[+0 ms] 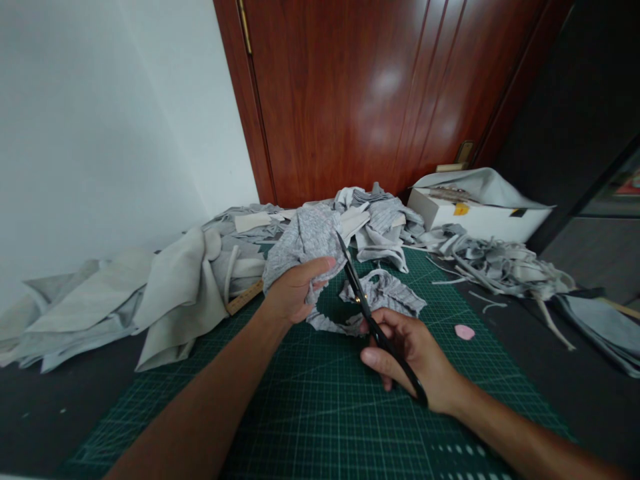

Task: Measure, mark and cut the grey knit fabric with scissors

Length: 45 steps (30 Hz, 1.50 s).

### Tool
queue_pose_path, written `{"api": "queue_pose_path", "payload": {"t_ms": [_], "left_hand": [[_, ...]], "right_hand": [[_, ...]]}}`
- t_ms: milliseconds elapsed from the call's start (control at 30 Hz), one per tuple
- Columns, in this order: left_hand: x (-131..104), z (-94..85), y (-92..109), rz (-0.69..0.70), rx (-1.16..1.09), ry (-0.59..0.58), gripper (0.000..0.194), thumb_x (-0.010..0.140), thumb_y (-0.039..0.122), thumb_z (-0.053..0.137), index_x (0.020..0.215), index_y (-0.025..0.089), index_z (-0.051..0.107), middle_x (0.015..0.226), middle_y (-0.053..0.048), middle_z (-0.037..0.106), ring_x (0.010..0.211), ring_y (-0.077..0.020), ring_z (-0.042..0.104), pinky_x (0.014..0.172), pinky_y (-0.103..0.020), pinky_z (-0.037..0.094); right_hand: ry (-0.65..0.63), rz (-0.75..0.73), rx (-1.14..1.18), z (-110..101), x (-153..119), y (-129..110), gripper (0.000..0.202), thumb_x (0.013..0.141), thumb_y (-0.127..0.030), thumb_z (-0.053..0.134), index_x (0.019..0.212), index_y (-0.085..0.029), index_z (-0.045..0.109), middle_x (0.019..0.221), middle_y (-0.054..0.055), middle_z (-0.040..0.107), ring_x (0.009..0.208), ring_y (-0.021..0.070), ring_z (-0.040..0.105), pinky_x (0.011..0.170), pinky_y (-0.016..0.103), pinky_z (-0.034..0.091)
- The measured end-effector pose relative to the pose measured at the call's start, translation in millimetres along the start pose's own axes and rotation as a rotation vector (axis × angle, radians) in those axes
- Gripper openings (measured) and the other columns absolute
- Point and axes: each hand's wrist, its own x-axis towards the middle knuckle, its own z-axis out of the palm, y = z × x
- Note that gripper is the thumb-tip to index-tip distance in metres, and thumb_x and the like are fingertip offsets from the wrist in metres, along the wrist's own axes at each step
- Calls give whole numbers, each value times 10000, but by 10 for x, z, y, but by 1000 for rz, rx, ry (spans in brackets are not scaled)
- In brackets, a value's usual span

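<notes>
Bunched grey fabric (pixel 306 241) is held up above the green cutting mat (pixel 310 413) by my left hand (pixel 295 290), its thumb pressed on the cloth. My right hand (pixel 410 353) is closed around the handles of black scissors (pixel 361 301). The blades point up and away, their tips beside the right edge of the held fabric, and they look nearly closed. Behind and below the scissors, a loose strip of grey fabric (pixel 395 293) lies curled on the mat.
Pale fabric pieces (pixel 175 280) and a wooden ruler (pixel 245 297) lie left. More grey cloth (pixel 385 223) is heaped at the back. On the right are a white box (pixel 490 220), tangled strips (pixel 505 267) and a pink piece (pixel 465 332). A brown door (pixel 350 100) stands behind.
</notes>
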Motion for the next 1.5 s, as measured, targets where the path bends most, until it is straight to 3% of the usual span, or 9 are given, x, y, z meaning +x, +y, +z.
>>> {"api": "queue_pose_path", "payload": {"t_ms": [433,633,833,1500], "left_hand": [[7,-44,-97,-28,90,-126,301,726,325,846,908,91,794,816,-129,807,755,-290,767,756,-390,588],[-2,-41,-115,-71,127,-107,389,707,359,852,975,83,799,854,-137,812,784,-304,768,778,-401,580],[-3,-14,-102,-97,170,-53,443,607,406,893,892,80,798,814,-131,806,695,-275,744,739,-396,587],[13,-27,-80,-76,184,-44,457,614,407,888,931,94,783,877,-126,815,798,-295,761,782,-407,597]], "right_hand": [[19,-50,-13,-20,26,-34,462,789,-495,876,967,-182,586,612,-84,526,417,76,497,395,187,465],[18,-54,-26,-22,22,-35,470,804,-536,848,963,-187,576,627,-79,526,416,76,501,392,188,459],[16,-50,2,-25,27,-22,472,792,-490,874,997,-171,593,657,-71,537,443,70,503,407,183,474],[75,-13,-67,15,31,-88,433,824,-521,828,926,-166,603,554,-101,484,388,58,425,360,168,403]]}}
